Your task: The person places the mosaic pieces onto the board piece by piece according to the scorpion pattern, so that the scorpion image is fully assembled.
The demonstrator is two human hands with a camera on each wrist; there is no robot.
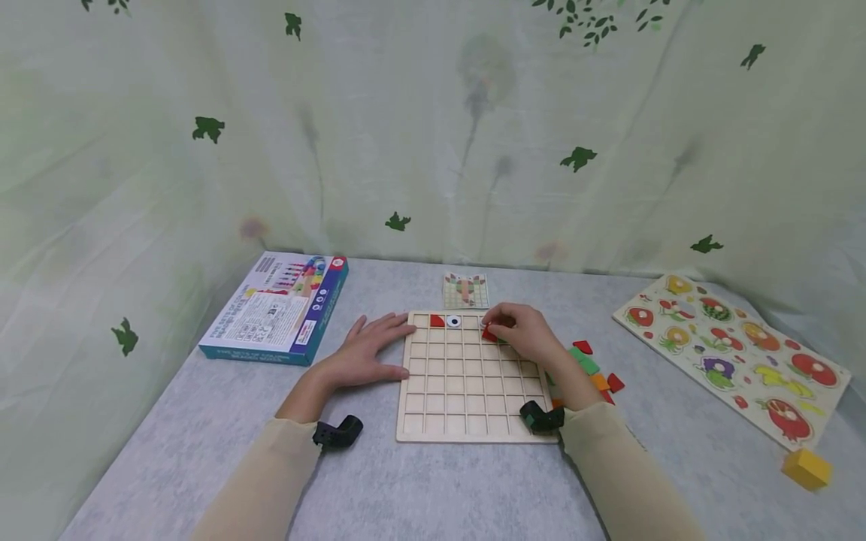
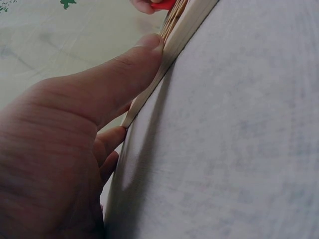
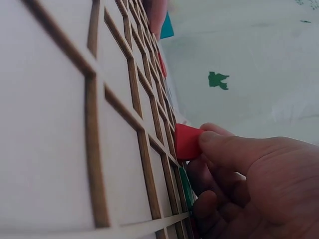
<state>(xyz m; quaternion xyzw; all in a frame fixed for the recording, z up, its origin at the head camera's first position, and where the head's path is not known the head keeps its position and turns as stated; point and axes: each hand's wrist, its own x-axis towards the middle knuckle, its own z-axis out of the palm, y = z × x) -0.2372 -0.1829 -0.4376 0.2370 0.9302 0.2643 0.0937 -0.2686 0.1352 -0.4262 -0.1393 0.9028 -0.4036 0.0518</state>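
A wooden grid board (image 1: 453, 387) lies on the table between both hands. In its top row sit a red piece (image 1: 437, 321) and a white piece with a dark dot (image 1: 453, 321). The right hand (image 1: 524, 330) is over the board's upper right part and pinches a red piece (image 3: 187, 142) between thumb and finger, right at the grid bars. Just below that piece, the right wrist view shows a green piece (image 3: 185, 185), partly hidden by the fingers. With fingers spread, the left hand (image 1: 358, 357) touches the board's left edge, its thumb (image 2: 134, 64) against the wooden rim.
A small pattern card (image 1: 465, 291) lies behind the board. Loose coloured pieces (image 1: 587, 364) are scattered by the right forearm. At left is a blue and white box (image 1: 271, 312); at right, a fruit puzzle board (image 1: 731, 353) and a yellow block (image 1: 806, 469). A curtain hangs behind the table.
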